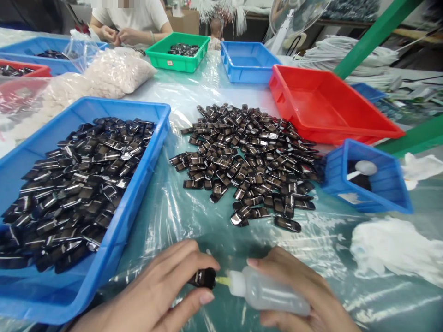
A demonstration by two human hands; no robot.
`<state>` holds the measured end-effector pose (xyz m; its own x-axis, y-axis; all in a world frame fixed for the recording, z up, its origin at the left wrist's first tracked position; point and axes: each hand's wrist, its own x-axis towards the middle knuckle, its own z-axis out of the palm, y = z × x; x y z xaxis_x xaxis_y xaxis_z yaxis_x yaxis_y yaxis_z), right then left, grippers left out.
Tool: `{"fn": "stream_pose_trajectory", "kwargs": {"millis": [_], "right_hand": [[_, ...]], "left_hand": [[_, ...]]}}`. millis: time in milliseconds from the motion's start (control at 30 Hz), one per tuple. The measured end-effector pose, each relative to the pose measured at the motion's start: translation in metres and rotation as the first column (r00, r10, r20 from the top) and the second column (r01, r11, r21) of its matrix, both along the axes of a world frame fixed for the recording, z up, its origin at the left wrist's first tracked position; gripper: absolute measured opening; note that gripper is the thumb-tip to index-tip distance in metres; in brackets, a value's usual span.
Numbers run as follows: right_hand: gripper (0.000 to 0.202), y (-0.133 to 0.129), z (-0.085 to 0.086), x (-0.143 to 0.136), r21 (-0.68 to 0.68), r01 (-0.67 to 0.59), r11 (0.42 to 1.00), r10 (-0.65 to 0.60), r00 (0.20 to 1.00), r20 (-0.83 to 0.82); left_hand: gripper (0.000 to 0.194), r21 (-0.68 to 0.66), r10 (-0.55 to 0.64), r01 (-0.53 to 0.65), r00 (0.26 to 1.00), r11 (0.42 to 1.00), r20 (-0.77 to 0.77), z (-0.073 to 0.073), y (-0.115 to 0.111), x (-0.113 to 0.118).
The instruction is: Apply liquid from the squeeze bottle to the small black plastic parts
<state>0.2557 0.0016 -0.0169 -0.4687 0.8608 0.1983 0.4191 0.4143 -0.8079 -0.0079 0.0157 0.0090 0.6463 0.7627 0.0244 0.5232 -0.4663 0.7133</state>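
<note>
Between the thumb and fingers of my left hand is a small glossy black plastic piece, one end facing right. My right hand is wrapped round a translucent squeeze bottle lying nearly level. The bottle's white cap carries a thin yellowish nozzle, whose tip is at the end of the black piece; whether it goes inside I cannot tell. Beyond my hands lies a loose pile of similar black pieces. To the left, a large blue tray holds many more of them.
A red tray, a blue tray and a green tray stand farther back. At right are a small blue bin with a white spoon and white cloths. Across the table sits another person.
</note>
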Motion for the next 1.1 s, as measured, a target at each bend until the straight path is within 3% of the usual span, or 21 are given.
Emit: {"fn": "stream_pose_trajectory", "kwargs": {"millis": [233,567,800,933,1000,1100], "right_hand": [[0.032,0.004,0.009,-0.005,0.039,-0.014,0.999,0.011,0.997,0.083],[0.033,0.002,0.004,-0.003,0.063,-0.025,0.998,0.020,0.997,0.076],[0.041,-0.003,-0.002,0.002,0.046,0.024,0.999,-0.026,0.999,0.036],[0.052,-0.001,0.001,0.006,0.005,0.182,0.983,-0.182,0.980,0.079],[0.046,0.002,0.000,0.006,-0.058,0.270,0.961,-0.267,0.963,0.043],[0.033,0.007,-0.004,0.002,-0.134,0.359,0.923,-0.371,0.926,-0.070]], "left_hand": [[0.024,-0.030,-0.014,0.013,0.999,0.999,-0.030,-0.005,-0.003,-0.003],[0.026,-0.033,0.023,-0.022,0.999,0.999,0.025,-0.001,0.000,0.005],[0.020,-0.158,0.056,-0.052,0.998,0.986,0.026,0.000,-0.002,0.001],[0.024,-0.284,0.311,-0.279,0.948,0.917,0.072,0.000,-0.001,0.002],[0.030,-0.365,0.442,-0.389,0.894,0.846,0.072,0.000,-0.001,0.004],[0.038,-0.459,0.532,-0.447,0.844,0.767,0.068,-0.003,-0.001,0.004]]}}
